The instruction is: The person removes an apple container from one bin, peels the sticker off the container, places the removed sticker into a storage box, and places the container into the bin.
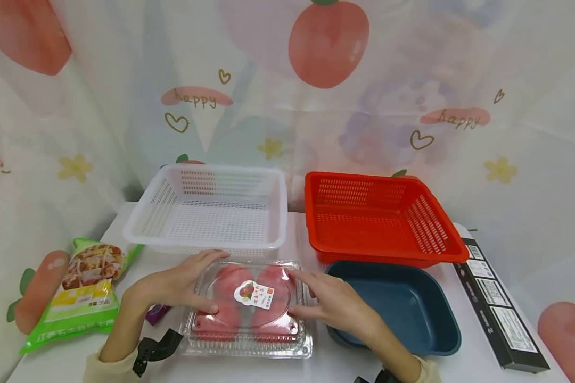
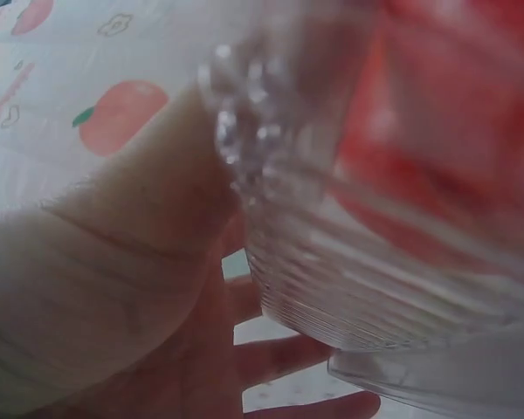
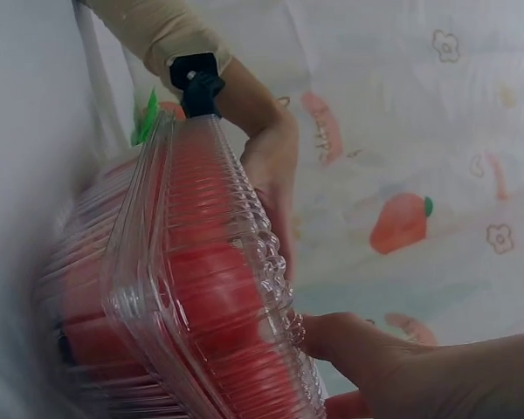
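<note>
Both hands on clear clamshell box on table. Left hand and right hand grip its sides, fingers over lid.

Cream sleeves end at black wrist straps on both bare-handed arms.

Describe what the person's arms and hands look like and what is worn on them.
Both hands are bare, with no gloves or rings visible. The left hand and the right hand each come out of a pale cream sleeve pushed back to the wrist. Each wrist carries a black strap with a small black camera mount.
</note>
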Motion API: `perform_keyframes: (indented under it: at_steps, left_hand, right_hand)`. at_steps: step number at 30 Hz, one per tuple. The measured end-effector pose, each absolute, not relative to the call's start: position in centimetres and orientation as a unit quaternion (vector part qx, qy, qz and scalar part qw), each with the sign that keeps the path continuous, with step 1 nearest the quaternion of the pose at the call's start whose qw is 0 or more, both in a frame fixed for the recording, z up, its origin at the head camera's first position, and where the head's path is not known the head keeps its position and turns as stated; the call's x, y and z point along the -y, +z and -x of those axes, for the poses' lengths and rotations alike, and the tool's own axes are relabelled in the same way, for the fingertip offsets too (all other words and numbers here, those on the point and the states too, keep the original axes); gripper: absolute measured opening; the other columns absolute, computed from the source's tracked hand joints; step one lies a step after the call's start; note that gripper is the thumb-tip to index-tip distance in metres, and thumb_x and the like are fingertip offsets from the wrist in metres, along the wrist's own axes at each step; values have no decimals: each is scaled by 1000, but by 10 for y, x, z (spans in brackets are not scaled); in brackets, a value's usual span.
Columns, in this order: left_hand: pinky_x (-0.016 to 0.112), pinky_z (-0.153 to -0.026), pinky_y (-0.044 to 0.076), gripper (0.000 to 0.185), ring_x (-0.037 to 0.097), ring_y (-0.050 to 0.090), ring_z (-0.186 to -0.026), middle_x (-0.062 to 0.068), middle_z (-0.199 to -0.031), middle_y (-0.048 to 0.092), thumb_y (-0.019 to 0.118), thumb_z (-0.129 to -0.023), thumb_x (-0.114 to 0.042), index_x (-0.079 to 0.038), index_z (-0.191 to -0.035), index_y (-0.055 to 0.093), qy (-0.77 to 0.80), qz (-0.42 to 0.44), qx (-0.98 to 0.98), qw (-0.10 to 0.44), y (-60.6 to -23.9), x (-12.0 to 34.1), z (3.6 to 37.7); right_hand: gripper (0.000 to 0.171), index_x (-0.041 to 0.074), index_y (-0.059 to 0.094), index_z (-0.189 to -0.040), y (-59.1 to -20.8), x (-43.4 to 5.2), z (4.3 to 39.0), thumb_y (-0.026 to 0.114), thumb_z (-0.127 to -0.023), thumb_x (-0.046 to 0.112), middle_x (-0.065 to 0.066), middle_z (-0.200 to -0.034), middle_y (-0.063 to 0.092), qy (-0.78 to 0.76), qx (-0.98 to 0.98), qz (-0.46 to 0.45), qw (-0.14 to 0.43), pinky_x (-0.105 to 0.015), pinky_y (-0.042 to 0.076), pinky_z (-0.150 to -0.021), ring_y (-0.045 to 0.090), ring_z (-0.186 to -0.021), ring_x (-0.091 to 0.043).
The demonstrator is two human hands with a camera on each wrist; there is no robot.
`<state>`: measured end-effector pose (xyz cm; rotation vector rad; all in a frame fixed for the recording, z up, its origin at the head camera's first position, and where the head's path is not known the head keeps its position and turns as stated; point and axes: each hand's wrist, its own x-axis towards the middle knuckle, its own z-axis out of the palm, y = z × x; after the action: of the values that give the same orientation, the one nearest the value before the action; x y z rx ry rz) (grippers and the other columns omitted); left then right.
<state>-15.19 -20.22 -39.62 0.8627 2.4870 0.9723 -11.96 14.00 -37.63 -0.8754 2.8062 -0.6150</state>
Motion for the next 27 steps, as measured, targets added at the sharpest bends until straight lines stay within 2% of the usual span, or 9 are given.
perform_keyframes:
  at_steps: [3,7,9,14,19,22,27]
  left_hand:
    - [64,-108,32,102,33,31,-139,11,-152,30,79,-74,-49,-10,-151,24,347,-305,-871,170,-397,203,153]
    - [64,-107,33,101,34,30,-139,11,-151,29,80,-75,-46,-12,-151,23,355,-315,-864,169,-399,204,155]
    - [64,-106,33,100,34,30,-139,10,-151,28,80,-75,-44,-14,-152,22,362,-320,-859,170,-400,205,156]
    - [66,-106,32,97,34,27,-139,8,-152,25,78,-78,-41,-15,-153,21,384,-320,-849,169,-408,205,158]
    - [67,-107,30,91,34,24,-143,6,-155,21,73,-83,-41,-21,-154,20,399,-302,-851,158,-419,206,156]
    - [69,-108,28,86,35,21,-146,5,-157,18,70,-86,-40,-28,-154,18,417,-280,-849,165,-424,208,155]
    - [71,-108,26,81,37,18,-147,5,-160,15,66,-89,-37,-33,-154,17,446,-263,-837,175,-431,210,153]
  right_hand:
    - [57,20,59,-129,-374,-134,121,74,-81,47,5,-96,58,-173,-926,333,29,-22,45,-67,49,-82,-6]
    - [41,22,65,-117,-367,-122,126,78,-80,36,3,-89,54,-136,-900,414,1,-14,37,-63,44,-81,-5]
    - [42,21,65,-118,-363,-114,129,78,-81,34,2,-88,53,-132,-886,444,12,-12,34,-62,43,-80,-5]
    - [46,20,63,-124,-363,-92,140,76,-83,35,0,-104,58,-167,-858,479,77,-12,40,-70,48,-89,-7]
    - [51,20,60,-130,-369,-73,153,75,-84,33,-1,-118,58,-236,-833,481,138,-17,45,-83,50,-104,-11]
    - [51,19,59,-133,-373,-65,159,74,-85,30,-2,-126,57,-249,-823,492,137,-20,44,-89,49,-111,-14]
    - [45,18,62,-130,-380,-57,167,71,-87,28,-2,-123,57,-241,-817,505,138,-18,40,-86,48,-106,-12]
